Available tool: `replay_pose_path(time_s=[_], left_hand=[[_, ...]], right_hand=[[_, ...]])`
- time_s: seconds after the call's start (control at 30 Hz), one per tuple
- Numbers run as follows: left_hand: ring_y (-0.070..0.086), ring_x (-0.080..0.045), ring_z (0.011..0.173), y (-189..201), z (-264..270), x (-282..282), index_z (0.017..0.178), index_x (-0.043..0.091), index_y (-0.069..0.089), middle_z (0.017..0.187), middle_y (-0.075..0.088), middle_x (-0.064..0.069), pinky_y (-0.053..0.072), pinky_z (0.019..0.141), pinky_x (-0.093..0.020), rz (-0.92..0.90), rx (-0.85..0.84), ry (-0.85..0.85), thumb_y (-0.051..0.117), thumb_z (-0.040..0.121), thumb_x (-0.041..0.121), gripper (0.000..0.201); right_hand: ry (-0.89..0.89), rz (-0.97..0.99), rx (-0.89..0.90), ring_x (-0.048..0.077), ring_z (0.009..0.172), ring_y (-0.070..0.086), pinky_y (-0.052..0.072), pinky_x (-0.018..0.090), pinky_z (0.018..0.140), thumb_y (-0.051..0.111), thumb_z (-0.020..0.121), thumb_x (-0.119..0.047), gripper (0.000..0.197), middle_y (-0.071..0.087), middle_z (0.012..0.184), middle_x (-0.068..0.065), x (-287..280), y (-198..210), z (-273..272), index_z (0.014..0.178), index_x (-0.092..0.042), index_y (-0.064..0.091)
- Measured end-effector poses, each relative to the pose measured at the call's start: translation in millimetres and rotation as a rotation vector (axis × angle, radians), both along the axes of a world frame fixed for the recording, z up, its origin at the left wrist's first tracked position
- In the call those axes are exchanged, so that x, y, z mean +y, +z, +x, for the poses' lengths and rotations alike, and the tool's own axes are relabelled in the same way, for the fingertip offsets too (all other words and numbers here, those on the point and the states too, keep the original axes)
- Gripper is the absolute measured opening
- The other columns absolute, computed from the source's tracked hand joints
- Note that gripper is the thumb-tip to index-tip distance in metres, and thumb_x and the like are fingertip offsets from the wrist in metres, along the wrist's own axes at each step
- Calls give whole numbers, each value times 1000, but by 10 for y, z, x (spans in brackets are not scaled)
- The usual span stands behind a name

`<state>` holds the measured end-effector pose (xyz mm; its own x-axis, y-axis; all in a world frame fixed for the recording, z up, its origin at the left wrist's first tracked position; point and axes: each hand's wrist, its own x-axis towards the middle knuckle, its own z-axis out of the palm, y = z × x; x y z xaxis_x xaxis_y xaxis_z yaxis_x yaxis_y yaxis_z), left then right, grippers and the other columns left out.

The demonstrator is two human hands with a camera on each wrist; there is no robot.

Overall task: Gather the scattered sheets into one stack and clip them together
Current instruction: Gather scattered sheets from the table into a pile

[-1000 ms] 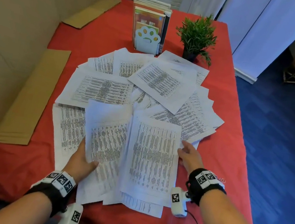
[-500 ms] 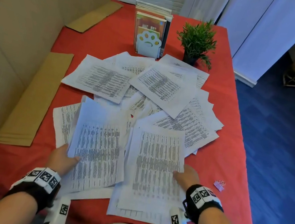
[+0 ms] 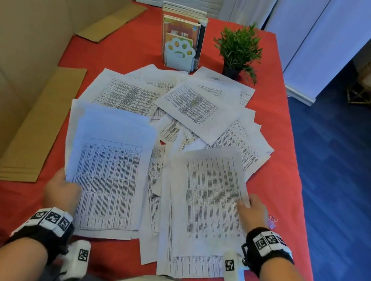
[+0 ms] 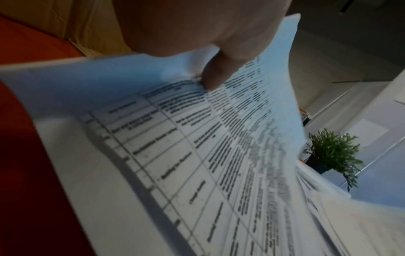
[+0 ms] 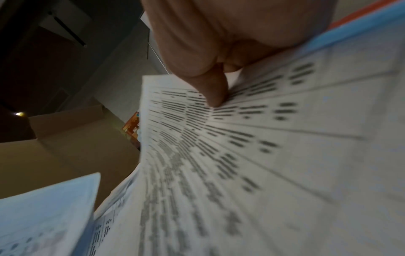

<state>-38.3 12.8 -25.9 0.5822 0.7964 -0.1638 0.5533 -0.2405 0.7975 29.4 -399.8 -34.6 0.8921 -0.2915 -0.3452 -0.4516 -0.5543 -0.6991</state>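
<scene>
Several printed sheets [image 3: 193, 103] lie fanned over the red table [image 3: 278, 180]. My left hand [image 3: 62, 187] pinches a bundle of sheets [image 3: 108, 171] at its left edge and holds it raised; the left wrist view shows the thumb on top of that bundle [image 4: 197, 155]. My right hand [image 3: 251, 210] pinches the right edge of a second bundle [image 3: 206, 200], thumb on the print of this bundle [image 5: 263, 155] in the right wrist view. A small pink binder clip [image 3: 272, 222] lies on the cloth just right of my right hand, partly hidden by it.
A paw-shaped bookend with books [image 3: 181, 41] and a small potted plant [image 3: 240, 49] stand at the far side. Cardboard walls [image 3: 12, 38] and flat cardboard strips [image 3: 40, 123] line the left. The table's right edge drops to blue floor [image 3: 343, 191].
Both hands have drawn sheets toward me and lifted them. The left bundle rose and grew; the right hand slid to the near right edge, and the clip came into view.
</scene>
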Motion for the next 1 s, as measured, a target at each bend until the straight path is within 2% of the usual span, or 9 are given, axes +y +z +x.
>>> replay_pose_path(time_s=[0.1, 0.2, 0.3, 0.53, 0.73, 0.8, 0.87, 0.93, 1.0], left_hand=[[51, -32, 66, 61, 36, 15, 85, 9, 60, 65, 52, -8, 38, 57, -32, -223, -116, 130, 52, 64, 1, 24], [51, -26, 74, 142, 58, -41, 93, 14, 55, 72, 53, -4, 41, 61, -28, -292, 5, -42, 59, 77, 6, 19], [56, -25, 92, 169, 79, -185, 99, 16, 51, 95, 58, -10, 46, 85, -37, -307, 64, -185, 63, 80, 21, 22], [54, -36, 65, 428, 110, -319, 82, 6, 51, 70, 54, -18, 44, 59, -38, 319, 68, -313, 49, 91, 15, 13], [43, -32, 60, 854, 211, -211, 81, 5, 49, 61, 44, -15, 33, 56, -35, 455, -174, -150, 46, 95, 20, 21], [48, -28, 64, 958, 273, -198, 77, 11, 49, 66, 49, -15, 38, 59, -35, 360, -309, -98, 48, 93, 24, 21], [53, -15, 60, 1049, 321, -254, 75, 28, 48, 67, 49, 2, 42, 56, -23, 127, -452, -73, 49, 91, 24, 17], [57, -3, 55, 1018, 354, -342, 86, 27, 55, 69, 53, 6, 42, 45, -11, -82, -410, -79, 52, 89, 17, 10], [66, -19, 79, 845, 363, -429, 98, 18, 61, 83, 65, -4, 49, 61, -17, -279, -262, -157, 58, 83, 12, 17]], right_hand=[[-39, 54, -47, 25, 69, 55, 42, 25, 54, 50, 89, -11, 8, 58, 75, 6, -48, 35, 10, 90, -12, 57], [-26, 113, -44, 23, 73, 56, 41, 24, 53, 52, 92, -15, 11, 61, 85, 8, -13, 79, 10, 99, -11, 58], [35, 157, -29, 21, 72, 54, 41, 25, 55, 55, 91, -19, 12, 59, 81, 5, 164, 92, -5, 95, -9, 58], [217, 119, 106, 28, 83, 63, 46, 27, 61, 45, 86, -4, 27, 66, 91, 8, 463, -110, -117, 105, -19, 59], [174, 122, 108, 20, 69, 55, 41, 24, 53, 40, 87, -1, 28, 63, 87, 10, 453, -126, -125, 102, -15, 60], [137, 147, 52, 23, 67, 54, 43, 27, 55, 41, 87, -2, 25, 60, 81, 11, 464, -74, -58, 98, -13, 60], [104, 173, -2, 23, 66, 53, 44, 29, 58, 42, 88, -3, 23, 60, 80, 12, 474, -18, 11, 99, -11, 61], [90, 259, -32, 21, 68, 55, 45, 29, 60, 45, 89, -5, 22, 63, 83, 10, 509, 45, 50, 100, -13, 63], [78, 393, -43, 25, 77, 62, 51, 32, 72, 49, 90, -4, 23, 68, 91, 10, 565, 98, 59, 95, -19, 66]])
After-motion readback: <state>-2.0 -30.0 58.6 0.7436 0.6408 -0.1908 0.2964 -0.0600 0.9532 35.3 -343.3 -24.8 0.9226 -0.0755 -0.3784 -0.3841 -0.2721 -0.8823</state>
